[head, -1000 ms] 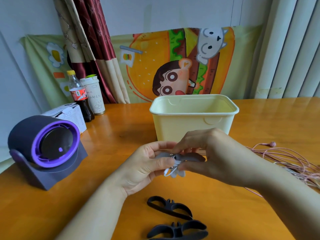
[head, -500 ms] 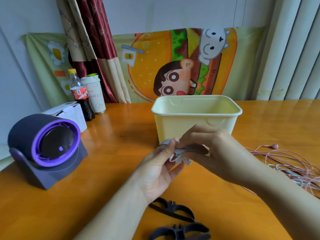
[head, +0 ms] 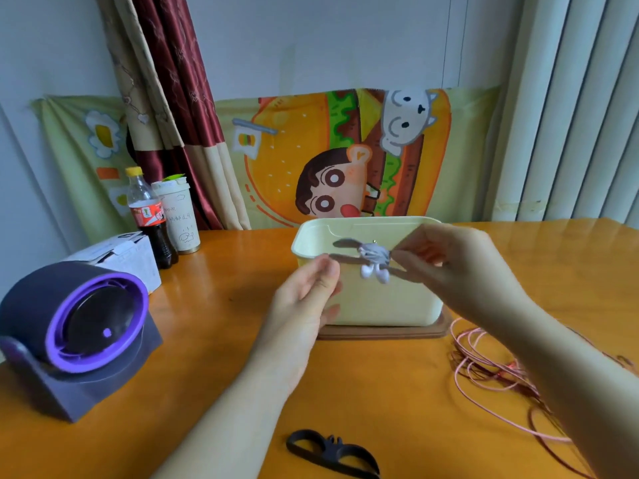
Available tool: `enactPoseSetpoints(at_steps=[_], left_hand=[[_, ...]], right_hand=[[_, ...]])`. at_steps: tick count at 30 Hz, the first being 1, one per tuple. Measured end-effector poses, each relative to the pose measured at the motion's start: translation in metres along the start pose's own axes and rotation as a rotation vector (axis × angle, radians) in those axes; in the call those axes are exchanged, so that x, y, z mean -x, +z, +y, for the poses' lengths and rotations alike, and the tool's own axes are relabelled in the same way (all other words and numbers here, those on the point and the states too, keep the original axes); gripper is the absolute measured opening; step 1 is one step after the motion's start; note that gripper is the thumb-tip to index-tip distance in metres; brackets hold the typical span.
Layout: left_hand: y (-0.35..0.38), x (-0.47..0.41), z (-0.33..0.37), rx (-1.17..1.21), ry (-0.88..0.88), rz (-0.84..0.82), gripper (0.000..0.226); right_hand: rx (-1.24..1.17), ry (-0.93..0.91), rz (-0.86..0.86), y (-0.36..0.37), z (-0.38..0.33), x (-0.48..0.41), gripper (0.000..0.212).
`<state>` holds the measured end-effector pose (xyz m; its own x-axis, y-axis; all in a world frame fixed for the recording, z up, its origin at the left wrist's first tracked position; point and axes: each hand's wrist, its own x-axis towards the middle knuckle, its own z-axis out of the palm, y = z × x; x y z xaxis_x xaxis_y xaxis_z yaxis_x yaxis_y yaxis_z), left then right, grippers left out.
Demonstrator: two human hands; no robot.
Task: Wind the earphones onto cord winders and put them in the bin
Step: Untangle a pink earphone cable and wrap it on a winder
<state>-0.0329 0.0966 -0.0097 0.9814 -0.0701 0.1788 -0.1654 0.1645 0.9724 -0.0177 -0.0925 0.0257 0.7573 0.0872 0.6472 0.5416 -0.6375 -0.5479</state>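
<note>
Compared with half a second back, the grey cord winder had been lifted. It was now held up at the front rim of the bin, where before it was kept low against the bin's front wall. It was pinched at its right end by the right hand, thumb and fingers closed on it. The white earphones were wound round its middle, with both buds left dangling in front of the bin's wall. The left hand was parked at the left of that wall, fingers loosely curled. Whether the winder's left tip was still touched couldn't be made out, too much blur. A spare black winder was left on the worktop well in front of the bin, and the pink earphones were piled loose off the bin's front right.
</note>
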Motion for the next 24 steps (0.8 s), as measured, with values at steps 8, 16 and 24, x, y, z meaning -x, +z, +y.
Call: enactPoseSetpoints(at_steps=[8, 16, 24], left_hand=[[0.009, -0.048, -0.011, -1.123, 0.246, -0.016, 0.046], [0.01, -0.049, -0.009, -1.127, 0.267, -0.031, 0.048], [0.037, -0.033, -0.018, -1.253, 0.447, 0.058, 0.042]], right_hand=[[0.425, 0.279, 0.036, -0.004, 0.058, -0.067, 0.021], [0.432, 0.294, -0.055, -0.016, 0.051, -0.057, 0.033], [0.422, 0.215, -0.235, -0.07, 0.048, 0.026, 0.016]])
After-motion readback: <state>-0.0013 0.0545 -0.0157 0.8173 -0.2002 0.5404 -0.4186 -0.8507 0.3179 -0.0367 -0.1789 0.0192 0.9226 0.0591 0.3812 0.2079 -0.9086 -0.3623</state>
